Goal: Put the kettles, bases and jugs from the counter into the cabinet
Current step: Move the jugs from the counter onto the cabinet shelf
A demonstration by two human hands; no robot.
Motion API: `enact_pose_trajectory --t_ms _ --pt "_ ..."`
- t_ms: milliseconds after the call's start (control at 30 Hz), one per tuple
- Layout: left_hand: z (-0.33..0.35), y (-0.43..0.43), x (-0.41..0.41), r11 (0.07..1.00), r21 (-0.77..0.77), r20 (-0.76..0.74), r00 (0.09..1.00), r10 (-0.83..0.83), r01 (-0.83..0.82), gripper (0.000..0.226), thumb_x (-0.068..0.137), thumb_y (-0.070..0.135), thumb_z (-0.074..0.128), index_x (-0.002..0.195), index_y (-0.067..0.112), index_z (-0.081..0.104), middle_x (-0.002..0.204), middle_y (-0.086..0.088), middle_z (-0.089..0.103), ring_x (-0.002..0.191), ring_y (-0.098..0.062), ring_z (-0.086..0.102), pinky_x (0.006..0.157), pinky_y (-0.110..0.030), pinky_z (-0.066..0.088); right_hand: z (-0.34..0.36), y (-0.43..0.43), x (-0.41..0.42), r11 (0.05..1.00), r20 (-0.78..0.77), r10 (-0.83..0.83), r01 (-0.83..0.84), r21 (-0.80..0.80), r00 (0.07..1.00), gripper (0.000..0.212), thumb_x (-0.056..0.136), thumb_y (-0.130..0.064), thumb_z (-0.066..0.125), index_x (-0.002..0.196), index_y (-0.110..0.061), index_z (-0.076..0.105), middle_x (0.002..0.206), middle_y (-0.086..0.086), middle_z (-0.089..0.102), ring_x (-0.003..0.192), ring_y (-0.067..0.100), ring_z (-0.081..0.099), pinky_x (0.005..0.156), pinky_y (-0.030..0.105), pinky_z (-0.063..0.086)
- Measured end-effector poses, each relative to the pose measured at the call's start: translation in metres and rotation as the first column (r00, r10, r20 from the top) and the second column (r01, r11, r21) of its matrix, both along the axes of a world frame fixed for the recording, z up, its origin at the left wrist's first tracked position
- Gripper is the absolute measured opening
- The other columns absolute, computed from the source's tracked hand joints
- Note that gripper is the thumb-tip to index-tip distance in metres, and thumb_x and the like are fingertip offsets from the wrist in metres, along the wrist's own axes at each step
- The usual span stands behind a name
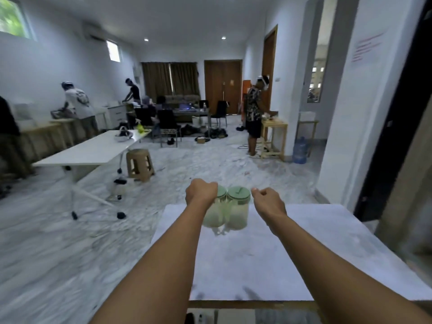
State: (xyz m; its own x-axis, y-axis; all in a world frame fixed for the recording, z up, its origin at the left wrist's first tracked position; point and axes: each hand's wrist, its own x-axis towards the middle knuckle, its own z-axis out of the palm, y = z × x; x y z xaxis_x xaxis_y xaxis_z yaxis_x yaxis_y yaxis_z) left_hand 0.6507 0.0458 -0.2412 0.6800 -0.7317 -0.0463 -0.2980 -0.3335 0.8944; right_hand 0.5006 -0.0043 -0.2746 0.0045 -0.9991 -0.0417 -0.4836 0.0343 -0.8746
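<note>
Two clear jugs with pale green lids stand side by side at the far edge of the white counter (257, 265). My left hand (201, 194) is closed against the top left side of the left jug (214, 216); the hand hides the grip itself. The right jug (238, 213) stands touching the left one. My right hand (267, 202) hovers just to its right with the fingers curled in, a small gap from the green lid, holding nothing. No kettle, base or cabinet is in view.
Marble floor lies beyond and left of the counter. A white wheeled table (88, 153) and a tan plastic stool (139, 164) stand at the left. Several people work at benches along the walls. A white wall corner (346, 136) and a dark doorway are at the right.
</note>
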Motion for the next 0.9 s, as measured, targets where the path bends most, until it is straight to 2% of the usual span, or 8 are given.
enact_pose_trajectory --t_ms 67,167,300,433,567,700,800,900 --pt "-0.009 -0.013 0.011 0.999 0.022 -0.033 0.998 0.048 -0.047 0.026 0.093 0.025 0.06 0.078 0.004 0.054 0.127 -0.023 0.06 0.102 -0.037 0.059 0.078 -0.034 0.044 -0.011 -0.019 0.014 0.998 -0.024 0.044 -0.042 0.041 0.999 0.036 0.099 -0.047 0.044 0.102 -0.014 0.057 0.107 0.013 0.061 0.105 0.036 0.059 0.088 0.042 0.05" --pt "-0.029 -0.037 0.021 0.993 0.066 -0.08 0.992 0.101 -0.096 0.033 0.091 0.026 0.061 0.106 -0.004 0.061 0.117 -0.023 0.064 0.107 -0.039 0.061 0.085 -0.041 0.051 -0.029 -0.051 0.029 0.991 -0.02 0.082 -0.079 0.111 0.996 0.042 0.099 -0.046 0.044 0.116 -0.011 0.06 0.116 0.014 0.063 0.112 0.039 0.059 0.093 0.044 0.05" --pt "-0.064 -0.069 0.035 0.986 0.131 -0.158 0.98 0.122 -0.102 0.031 0.086 0.029 0.061 0.1 0.001 0.064 0.109 -0.025 0.068 0.104 -0.04 0.065 0.073 -0.038 0.051 -0.061 -0.089 0.047 0.96 0.065 0.068 -0.083 0.268 0.996 0.05 0.096 -0.048 0.046 0.124 -0.009 0.06 0.128 0.018 0.061 0.116 0.04 0.059 0.094 0.048 0.053" --pt "-0.102 -0.112 0.058 0.983 0.168 -0.31 0.943 0.124 -0.074 0.037 0.086 0.031 0.06 0.109 0.003 0.064 0.111 -0.017 0.068 0.104 -0.035 0.065 0.073 -0.033 0.047 -0.096 -0.122 0.069 0.895 0.226 -0.033 -0.072 0.44 0.973 0.043 0.096 -0.045 0.05 0.111 -0.006 0.061 0.104 0.017 0.063 0.081 0.031 0.061 0.064 0.036 0.051" --pt "-0.143 -0.16 0.082 0.983 0.184 -0.459 0.883 0.098 -0.014 0.031 0.084 0.03 0.063 0.1 0.004 0.065 0.092 -0.013 0.067 0.084 -0.03 0.063 0.072 -0.036 0.049 -0.123 -0.15 0.089 0.835 0.313 -0.127 -0.069 0.547 0.941 0.025 0.096 -0.033 0.055 0.097 -0.008 0.057 0.076 0.01 0.046 0.058 0.022 0.041 0.055 0.031 0.042" --pt "-0.172 -0.194 0.096 0.976 0.207 -0.593 0.801 0.076 0.061 0.023 0.085 0.027 0.067 0.098 0.009 0.063 0.071 -0.006 0.055 0.06 -0.02 0.051 0.062 -0.029 0.044 -0.142 -0.177 0.112 0.809 0.33 -0.197 -0.038 0.587 0.923 0.028 0.093 -0.04 0.062 0.089 -0.013 0.058 0.065 0.005 0.039 0.053 0.02 0.034 0.051 0.028 0.035" --pt "-0.189 -0.214 0.102 0.968 0.219 -0.65 0.759 0.049 0.125 0.034 0.083 0.032 0.068 0.11 0.011 0.061 0.073 -0.004 0.055 0.059 -0.018 0.051 0.056 -0.026 0.043 -0.151 -0.193 0.127 0.794 0.356 -0.242 -0.026 0.607 0.903 0.03 0.089 -0.04 0.066 0.088 -0.011 0.062 0.06 0.004 0.038 0.05 0.018 0.035 0.049 0.027 0.033" --pt "-0.2 -0.226 0.102 0.955 0.229 -0.692 0.722 0.023 0.189 0.028 0.084 0.027 0.066 0.108 0.013 0.064 0.076 -0.006 0.054 0.063 -0.018 0.048 0.049 -0.023 0.04 -0.158 -0.2 0.137 0.783 0.349 -0.29 0.012 0.621 0.891 0.023 0.089 -0.032 0.067 0.089 -0.009 0.064 0.057 0.004 0.04 0.049 0.017 0.035 0.049 0.027 0.032"
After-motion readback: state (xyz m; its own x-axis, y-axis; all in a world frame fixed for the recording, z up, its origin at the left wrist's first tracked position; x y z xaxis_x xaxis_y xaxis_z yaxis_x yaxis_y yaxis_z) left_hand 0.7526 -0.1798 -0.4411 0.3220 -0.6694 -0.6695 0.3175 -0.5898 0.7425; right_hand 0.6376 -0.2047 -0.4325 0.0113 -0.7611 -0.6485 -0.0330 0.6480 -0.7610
